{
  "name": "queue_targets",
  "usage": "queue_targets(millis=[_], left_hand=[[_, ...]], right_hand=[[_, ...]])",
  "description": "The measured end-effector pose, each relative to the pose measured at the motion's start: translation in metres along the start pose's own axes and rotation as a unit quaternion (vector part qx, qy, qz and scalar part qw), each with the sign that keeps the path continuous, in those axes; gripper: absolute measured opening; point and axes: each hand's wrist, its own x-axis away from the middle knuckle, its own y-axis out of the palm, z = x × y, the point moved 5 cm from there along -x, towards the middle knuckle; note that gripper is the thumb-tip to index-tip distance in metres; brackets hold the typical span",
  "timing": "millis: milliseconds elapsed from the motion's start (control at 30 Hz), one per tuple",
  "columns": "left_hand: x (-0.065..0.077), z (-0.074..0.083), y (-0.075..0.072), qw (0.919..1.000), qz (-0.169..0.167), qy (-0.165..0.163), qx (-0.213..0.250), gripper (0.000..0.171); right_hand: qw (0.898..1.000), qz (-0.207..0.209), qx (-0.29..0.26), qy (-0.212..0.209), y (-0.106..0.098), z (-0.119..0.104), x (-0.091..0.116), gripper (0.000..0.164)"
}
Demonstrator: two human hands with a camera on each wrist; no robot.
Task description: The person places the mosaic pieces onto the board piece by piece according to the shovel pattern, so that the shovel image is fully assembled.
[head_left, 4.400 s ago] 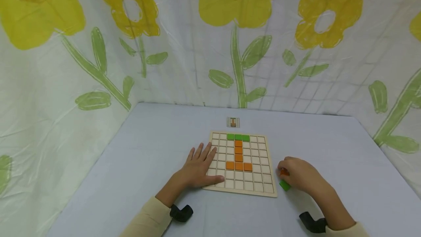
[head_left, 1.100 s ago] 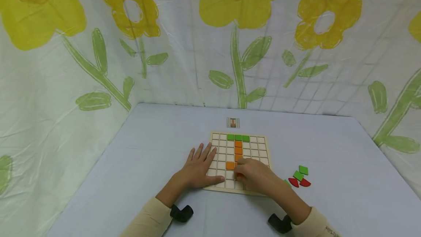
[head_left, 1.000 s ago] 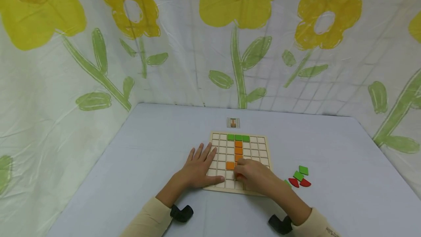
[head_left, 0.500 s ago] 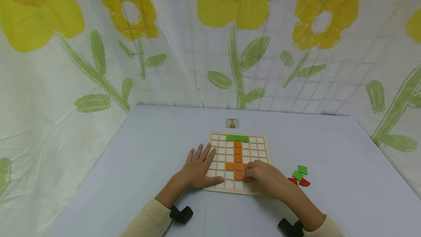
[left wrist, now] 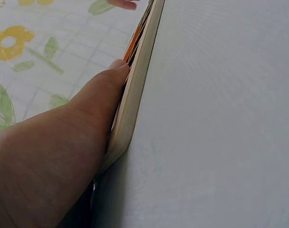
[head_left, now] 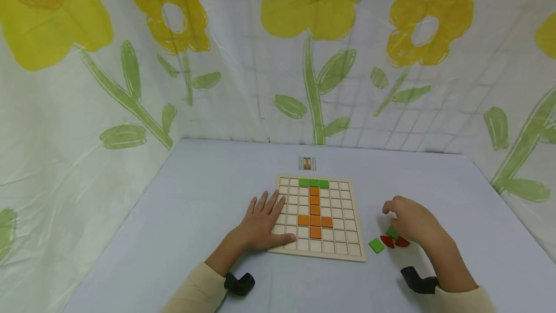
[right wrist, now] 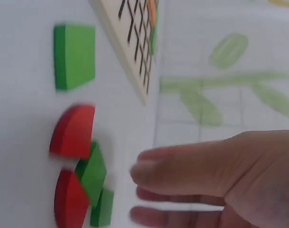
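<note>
While the left hand [head_left: 262, 227] lies spread on the board [head_left: 338, 223], likely steadying it, the right hand [head_left: 412, 219], fingers loosely bent, empty, hangs over tiles [head_left: 392, 233] and wedges [head_left: 387, 241] handily beside the board.

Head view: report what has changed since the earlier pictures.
One more orange square tile sits on the wooden grid board, just below the middle of the orange row. The right hand let it go and moved right, to the loose green squares and red quarter-circles. The left hand on the board and the picture card stayed put.
</note>
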Motion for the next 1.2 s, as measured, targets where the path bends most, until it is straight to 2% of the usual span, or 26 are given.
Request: queue_targets(millis=[100, 167, 333, 500, 833, 1200], left_hand=[[0.0, 0.0, 0.0, 1.0, -0.002, -0.002, -0.002, 0.105], [0.0, -0.001, 0.0, 1.0, -0.002, -0.002, -0.003, 0.105], [-0.001, -0.001, 0.0, 1.0, 0.001, -0.001, -0.003, 0.105], [-0.002, -0.002, 0.001, 1.0, 0.0, -0.004, -0.003, 0.105], [-0.001, -0.002, 0.002, 1.0, -0.002, -0.004, -0.004, 0.105], [-0.002, -0.002, 0.002, 1.0, -0.002, -0.005, -0.008, 0.105]], right_hand=[[0.999, -0.031, 0.008, 0.027, 0.004, 0.015, 0.0, 0.013], [0.999, -0.038, 0.006, 0.032, 0.007, 0.02, -0.002, 0.01], [1.0, -0.023, -0.003, 0.011, 0.011, 0.017, -0.007, 0.006], [1.0, -0.017, -0.014, 0.007, 0.013, 0.011, -0.01, 0.014], [1.0, 0.002, 0.006, -0.002, 0.016, 0.003, -0.011, 0.016], [0.999, 0.021, 0.01, -0.043, 0.018, -0.002, -0.012, 0.016]])
